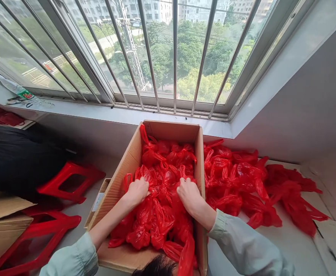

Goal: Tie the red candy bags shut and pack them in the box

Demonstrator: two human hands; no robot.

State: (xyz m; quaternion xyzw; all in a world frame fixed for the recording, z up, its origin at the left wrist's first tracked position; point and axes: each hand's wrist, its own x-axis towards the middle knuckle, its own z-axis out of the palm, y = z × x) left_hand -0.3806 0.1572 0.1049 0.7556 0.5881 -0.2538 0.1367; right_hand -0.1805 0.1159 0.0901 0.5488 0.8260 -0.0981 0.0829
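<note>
An open cardboard box point(118, 168) stands below the window, filled with knotted red plastic bags point(168, 176) whose contents are hidden. My left hand point(138, 190) reaches in over the left side, its fingers curled on a red plastic bag. On the right, my right hand point(188, 192) is bent down with its fingers closed on another red bag. Both sets of fingertips are partly sunk among the bags. One long red bag end point(187, 253) hangs over the near right corner of the box.
More red bags point(236, 176) lie right of the box, with flat loose ones point(297, 191) farther along. Red plastic stools point(70, 182) and another cardboard box point(4, 230) stand at left, beside a dark-clothed person point(18, 157). A barred window point(175, 57) rises behind; crumpled clear plastic point(27, 94) lies on its sill.
</note>
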